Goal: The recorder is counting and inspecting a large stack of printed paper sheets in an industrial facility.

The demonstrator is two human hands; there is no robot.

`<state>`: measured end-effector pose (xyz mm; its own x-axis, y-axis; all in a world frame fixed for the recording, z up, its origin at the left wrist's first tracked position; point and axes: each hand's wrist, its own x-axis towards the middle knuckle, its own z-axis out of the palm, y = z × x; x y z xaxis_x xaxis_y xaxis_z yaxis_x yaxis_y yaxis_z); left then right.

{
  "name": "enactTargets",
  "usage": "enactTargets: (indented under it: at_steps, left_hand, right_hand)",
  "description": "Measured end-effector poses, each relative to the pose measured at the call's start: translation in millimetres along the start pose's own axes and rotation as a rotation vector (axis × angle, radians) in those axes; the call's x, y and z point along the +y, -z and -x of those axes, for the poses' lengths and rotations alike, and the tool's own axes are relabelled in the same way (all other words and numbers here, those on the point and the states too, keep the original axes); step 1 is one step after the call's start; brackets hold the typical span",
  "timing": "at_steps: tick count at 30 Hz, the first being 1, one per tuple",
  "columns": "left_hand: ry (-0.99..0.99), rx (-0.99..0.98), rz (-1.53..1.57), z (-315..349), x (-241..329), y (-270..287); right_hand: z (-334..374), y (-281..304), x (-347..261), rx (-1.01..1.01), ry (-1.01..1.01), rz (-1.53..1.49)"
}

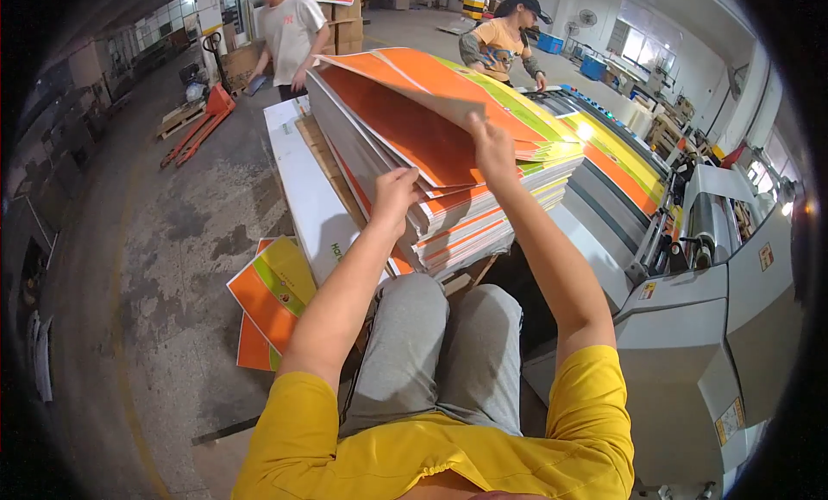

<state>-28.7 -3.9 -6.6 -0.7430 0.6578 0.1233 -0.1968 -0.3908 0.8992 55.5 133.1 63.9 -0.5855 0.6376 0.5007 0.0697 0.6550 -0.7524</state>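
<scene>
In front of my knees stands a tall stack of printed sheets (479, 228), orange, green and yellow on top with white edges. My right hand (494, 151) pinches the near edge of a raised printed sheet (435, 102), which bows up from the pile. Beneath it shows the orange face of another sheet (388, 116). My left hand (396, 198) is closed on the near left corner of the sheets, lower than my right hand. Its fingertips are partly hidden, and I cannot tell how many sheets they grip.
A grey machine (673, 353) with printed sheets (617, 164) on its bed stands at the right. Loose printed sheets (274, 284) lie low at the left beside a white board (302, 190). Two people stand beyond the stack. An orange pallet jack (203, 125) is at far left.
</scene>
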Motion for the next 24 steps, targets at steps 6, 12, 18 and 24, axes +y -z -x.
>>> enactTargets:
  at_steps: [6, 12, 18, 24]
  left_hand:
    - [0.020, -0.018, 0.070, 4, -2, 1]
    - [-0.025, 0.007, 0.128, 5, -6, -5]
    - [-0.027, 0.027, 0.099, 4, -4, -6]
    - [-0.062, 0.052, 0.083, 2, -9, -5]
  right_hand:
    - [34, 0, 11, -0.195, 0.507, 0.282]
    - [31, 2, 21, -0.218, 0.669, 0.434]
    - [32, 1, 3, -0.169, 0.679, 0.354]
    - [32, -1, -25, -0.341, 0.288, 0.464]
